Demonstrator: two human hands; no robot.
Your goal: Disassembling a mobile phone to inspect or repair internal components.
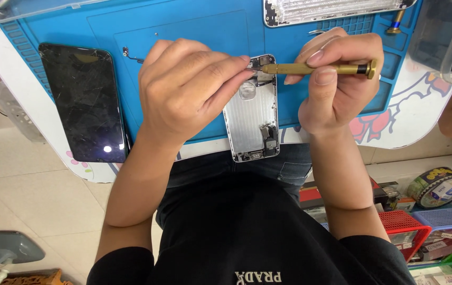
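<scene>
Right hand [336, 79] holds brass screwdriver [315, 68] over open phone shell [252, 119].

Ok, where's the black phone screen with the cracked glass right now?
In the head view, the black screen lies flat at the left edge of the blue work mat, left of the left hand and apart from the opened phone housing.

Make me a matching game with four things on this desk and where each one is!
Things:
1. brass screwdriver
2. black cracked screen
3. silver phone shell
4. tape roll

Places:
A. on the mat's left edge
B. in the right hand
C. low on the right, above the baskets
D. under the left hand

Pairs: 1-B, 2-A, 3-D, 4-C
</scene>
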